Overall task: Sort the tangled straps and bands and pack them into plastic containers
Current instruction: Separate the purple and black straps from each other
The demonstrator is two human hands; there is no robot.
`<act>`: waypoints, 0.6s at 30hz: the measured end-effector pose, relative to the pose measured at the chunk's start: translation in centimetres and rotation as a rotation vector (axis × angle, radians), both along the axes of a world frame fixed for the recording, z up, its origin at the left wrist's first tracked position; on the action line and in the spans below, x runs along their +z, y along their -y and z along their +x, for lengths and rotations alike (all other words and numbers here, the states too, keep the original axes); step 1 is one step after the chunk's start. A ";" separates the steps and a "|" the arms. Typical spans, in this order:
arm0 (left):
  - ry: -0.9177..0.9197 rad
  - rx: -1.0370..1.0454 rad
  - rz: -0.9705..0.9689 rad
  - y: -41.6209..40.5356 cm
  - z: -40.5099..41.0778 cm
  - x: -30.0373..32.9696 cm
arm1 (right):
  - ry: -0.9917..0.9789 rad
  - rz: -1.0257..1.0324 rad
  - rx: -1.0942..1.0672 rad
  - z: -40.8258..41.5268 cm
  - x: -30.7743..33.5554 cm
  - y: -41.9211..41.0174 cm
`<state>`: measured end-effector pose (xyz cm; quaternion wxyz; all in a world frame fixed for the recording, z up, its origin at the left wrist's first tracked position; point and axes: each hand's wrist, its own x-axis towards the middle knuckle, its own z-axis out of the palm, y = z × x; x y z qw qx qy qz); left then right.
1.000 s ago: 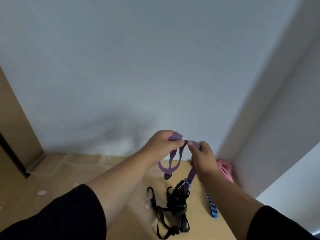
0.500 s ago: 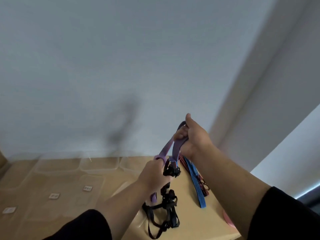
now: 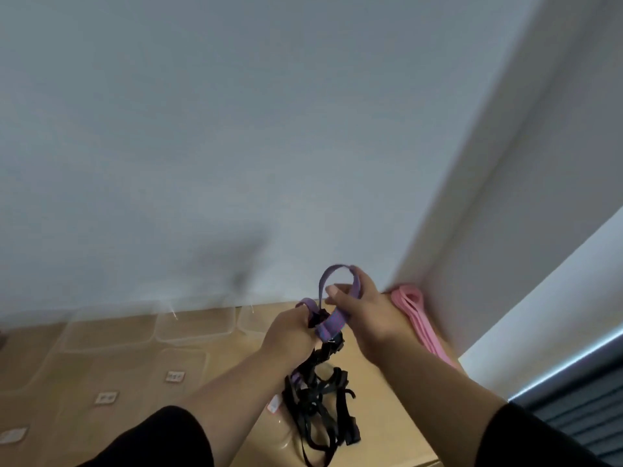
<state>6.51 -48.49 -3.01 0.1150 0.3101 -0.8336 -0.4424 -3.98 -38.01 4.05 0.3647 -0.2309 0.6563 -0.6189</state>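
Purple webbing runs between both hands above the wooden tabletop (image 3: 387, 392). The purple strap (image 3: 332, 323) rises in a loop over the right hand (image 3: 362, 310), whose fingers are curled round it; the loop arches above the thumb and index finger, and the thumb lies flat across the front of the strap, its nail facing the camera. From there the strap drops down and leftward into the left hand (image 3: 291, 333), which grips it in a closed fist, a short purple bend poking out above the knuckles. Just below the two hands, the strap meets a black buckle or knot, too blurred to name, and a tangle of black straps (image 3: 320, 402) hangs from that point down to the table, where its lower loops lie spread on the wood near the front edge. A small white tag shows at the left edge of the tangle.

Behind the right wrist, a pink band (image 3: 416, 311) lies on the table against the corner of the wall, touching neither hand. Clear plastic containers (image 3: 194, 323) stand in a row along the back of the table by the pale wall, left of the hands, and clear lids (image 3: 135, 382) with small white labels lie flat in front of them. Dark sleeves cover both upper forearms.
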 end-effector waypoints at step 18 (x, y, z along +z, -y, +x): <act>0.011 0.120 0.304 1.0 4.1 0.0 | -0.550 0.185 0.037 6.1 -4.5 0.1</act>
